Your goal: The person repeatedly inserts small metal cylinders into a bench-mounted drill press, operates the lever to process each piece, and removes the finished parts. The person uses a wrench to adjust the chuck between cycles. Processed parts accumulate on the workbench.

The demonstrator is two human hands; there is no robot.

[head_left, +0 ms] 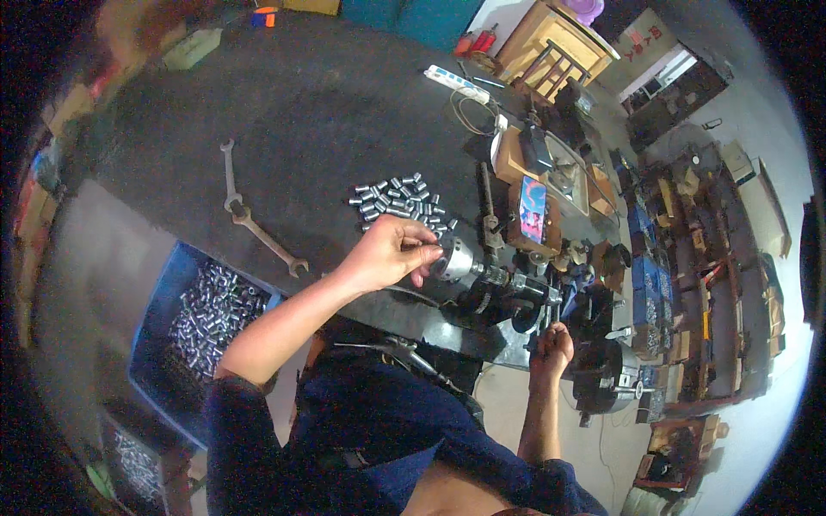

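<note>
At frame centre, the left hand [396, 254] is held just beside the chuck [459, 261], fingertips drawn together—whether anything is gripped cannot be told. Right of centre, the right hand [552, 348] is curled beside the bench machine [520, 288]—its grip unclear. Work is best seated squarely, fingertips clear. Red wall characters [656, 33] are displayed upper right.

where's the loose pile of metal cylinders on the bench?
Head view, near the middle: the metal cylinders lie on the dark bench just beyond the left hand, to the right of the two wrenches.
</note>
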